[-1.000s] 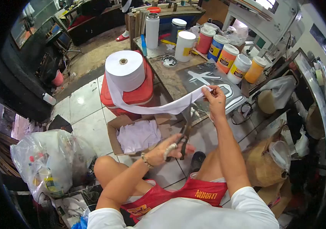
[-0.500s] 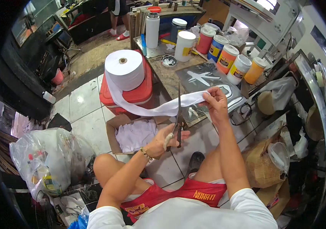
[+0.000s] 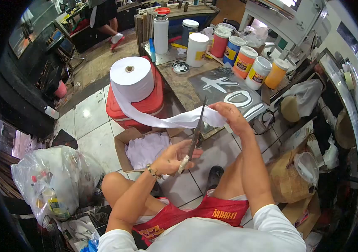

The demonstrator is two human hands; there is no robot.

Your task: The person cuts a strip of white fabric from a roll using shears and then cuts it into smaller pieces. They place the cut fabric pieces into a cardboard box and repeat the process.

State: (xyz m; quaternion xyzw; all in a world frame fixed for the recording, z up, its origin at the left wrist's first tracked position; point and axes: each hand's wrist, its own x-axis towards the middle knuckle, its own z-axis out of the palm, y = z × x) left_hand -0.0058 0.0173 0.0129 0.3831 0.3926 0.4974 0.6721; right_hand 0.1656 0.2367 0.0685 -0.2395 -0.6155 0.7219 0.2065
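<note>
White strip (image 3: 158,122): leaves the roll, sags to its right in a shallow curve; long axis mainly left to right, end at the right hand.
Roll (image 3: 132,80): upright on the red cooler (image 3: 156,98), core facing up.
Scissors (image 3: 195,136): right of and nearer the wearer than the roll; long axis steep, tips up and away from the wearer, blades overlapping the strip; blade gap cannot be told.
Left hand (image 3: 175,158): holds the scissors at the wrapped handle (image 3: 183,164), fingers partly spread.
Right hand (image 3: 230,114): pinches the strip end between thumb and fingers.
Carton (image 3: 122,150): below the roll in view, containing white fabric pieces (image 3: 147,148).
Bench (image 3: 175,82): right of the roll, bearing paint jars (image 3: 243,63).
</note>
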